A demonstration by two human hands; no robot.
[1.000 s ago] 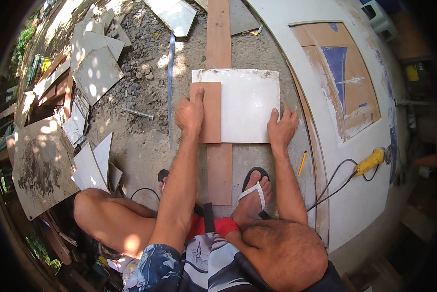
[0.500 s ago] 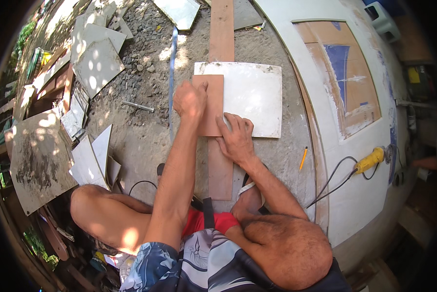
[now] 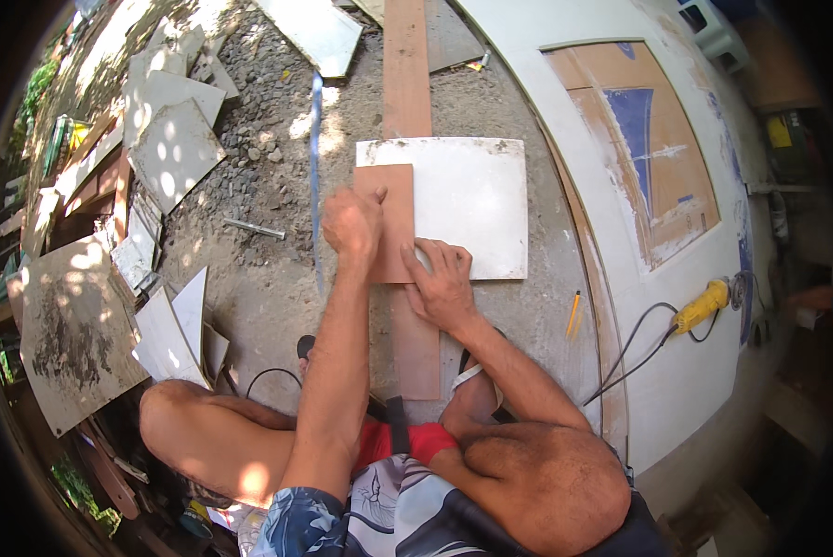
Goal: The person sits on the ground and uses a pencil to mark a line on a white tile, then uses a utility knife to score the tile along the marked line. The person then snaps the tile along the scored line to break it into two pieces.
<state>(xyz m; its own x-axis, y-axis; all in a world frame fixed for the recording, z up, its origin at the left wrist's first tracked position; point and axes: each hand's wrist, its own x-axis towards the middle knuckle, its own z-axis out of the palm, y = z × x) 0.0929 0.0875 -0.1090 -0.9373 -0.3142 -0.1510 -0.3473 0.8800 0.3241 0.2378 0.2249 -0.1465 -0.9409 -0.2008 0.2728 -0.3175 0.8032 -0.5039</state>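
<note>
A small flat brown board (image 3: 395, 223) lies along the left side of a white square panel (image 3: 472, 204), which has stained edges. My left hand (image 3: 351, 221) is closed at the board's left edge, its thumb on top. Its curled fingers are hidden from above, so anything else inside them cannot be seen. My right hand (image 3: 442, 283) holds the board's lower right corner, index finger by its right edge and thumb just below it. Its other fingers rest on the panel's near edge. Both pieces lie across a long brown plank (image 3: 416, 357).
Broken white panels (image 3: 175, 153) are piled at the left beside gravel. A metal rod (image 3: 254, 227) and a blue strip (image 3: 316, 176) lie on the ground. To the right are a yellow pencil (image 3: 572, 314) and a large white door-like panel (image 3: 663, 390) bearing a corded yellow power tool (image 3: 702, 308).
The whole scene sits slightly lower and further left in view. Both hands keep their places on the brown board, with my left hand a touch lower along it.
</note>
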